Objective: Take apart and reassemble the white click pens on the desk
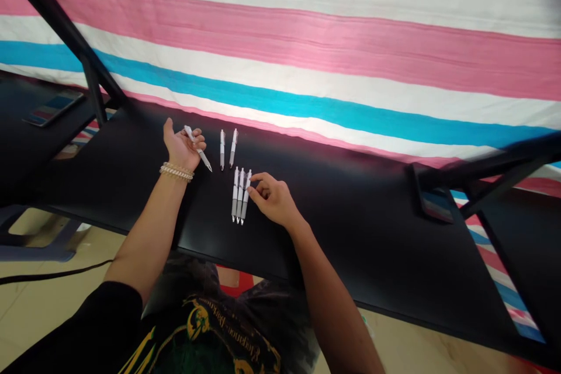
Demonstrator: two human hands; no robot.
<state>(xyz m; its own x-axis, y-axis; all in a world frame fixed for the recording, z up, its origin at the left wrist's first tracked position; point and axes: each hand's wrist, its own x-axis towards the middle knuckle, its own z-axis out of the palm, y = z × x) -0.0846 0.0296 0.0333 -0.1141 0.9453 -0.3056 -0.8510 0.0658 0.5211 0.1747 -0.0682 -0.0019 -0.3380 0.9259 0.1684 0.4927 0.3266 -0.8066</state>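
Observation:
My left hand (184,147) is turned palm up, with its fingers curled around a white and grey click pen (202,155) and the thumb sticking out. The pen slants with its tip pointing down to the right. On the black table, three similar pens (239,196) lie side by side, tips toward me. Beside the rightmost of these is my right hand (275,198), thumb and index finger apart at the pen's upper end; whether they touch it is hard to tell. Two more pens (228,149) lie slightly apart, farther back, between my hands.
The black table (350,234) spans the view. Behind it hangs a striped pink, white and blue cloth (307,41). Black metal frames stand at the left (94,85) and right (464,181). A plastic stool (39,242) is on the floor at the left.

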